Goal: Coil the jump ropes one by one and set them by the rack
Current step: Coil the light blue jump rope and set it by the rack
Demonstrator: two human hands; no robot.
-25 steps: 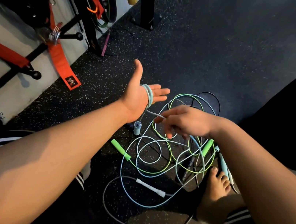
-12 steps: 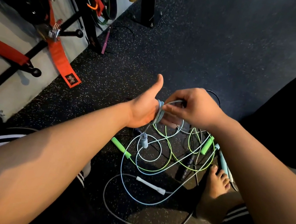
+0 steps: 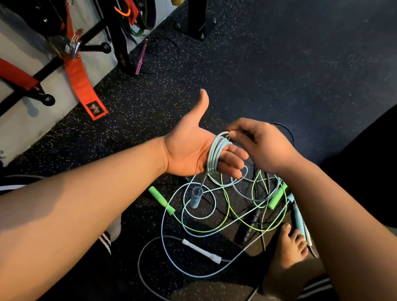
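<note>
Pale blue cord of a thin plastic jump rope [image 3: 216, 154] is sitting in several loops around the fingers of the left hand [image 3: 199, 148], palm up, thumb raised, grip spread flat and not clenched. The right hand [image 3: 260, 145] is pinching the cord at the top of the coil, fingertips closed on it. The rope's grey-blue cylindrical handle [image 3: 195, 197] is dangling below the palm. Underneath, a tangle of green, white and blue ropes [image 3: 231, 214] is lying on the black speckled rubber floor [image 3: 281, 72], beside a bare foot [image 3: 287, 256]. The black metal rack [image 3: 104, 17] with orange straps is standing well apart, upper left.
</note>
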